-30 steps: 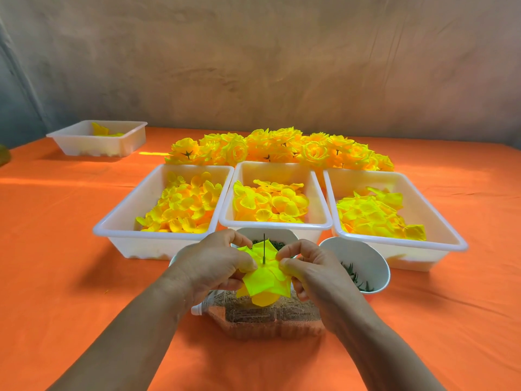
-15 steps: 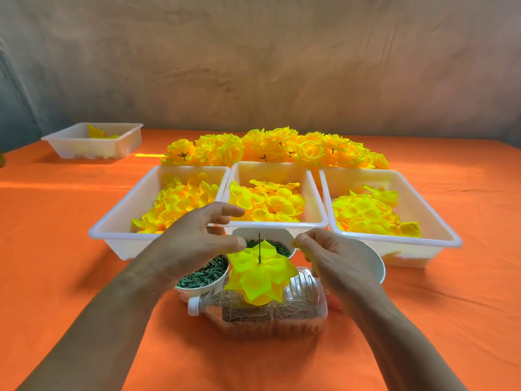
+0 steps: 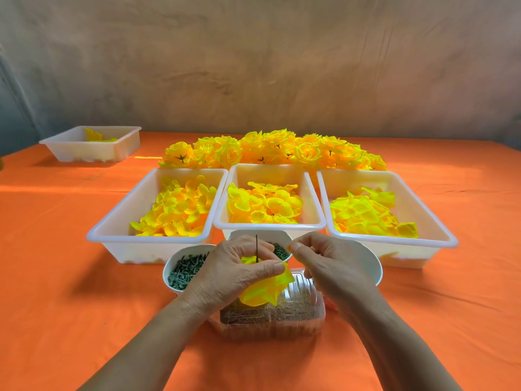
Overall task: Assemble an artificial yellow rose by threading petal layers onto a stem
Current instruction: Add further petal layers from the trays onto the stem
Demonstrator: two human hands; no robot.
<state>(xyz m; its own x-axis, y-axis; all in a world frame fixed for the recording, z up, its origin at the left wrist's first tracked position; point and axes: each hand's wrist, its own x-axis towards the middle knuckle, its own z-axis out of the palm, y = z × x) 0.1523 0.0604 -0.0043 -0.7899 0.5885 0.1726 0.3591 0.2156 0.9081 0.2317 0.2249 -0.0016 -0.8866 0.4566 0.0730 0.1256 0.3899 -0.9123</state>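
A thin dark stem (image 3: 256, 245) stands upright out of a clear plastic bottle filled with brown grit (image 3: 298, 314). A yellow petal layer (image 3: 267, 290) is threaded on it. My left hand (image 3: 234, 275) is cupped around the petals, with fingers curled behind the stem and thumb across the front. To the right, my right hand (image 3: 332, 263) pinches thumb and forefinger together, and a sliver of yellow petal shows at the tips. Most of the flower is hidden by my left hand.
Three white trays of loose yellow petals sit behind: left (image 3: 112, 235), middle (image 3: 269, 225), right (image 3: 394, 242). White bowls of green parts (image 3: 186, 269) (image 3: 279, 249) and another bowl (image 3: 370, 266) flank my hands. Finished roses (image 3: 270, 150) lie farther back. A small tray (image 3: 90, 145) stands far left.
Both hands had let go of the open petal layer. Now my left hand has closed around the petals, folding them up about the stem, and my right hand pinches at the petal's right edge.
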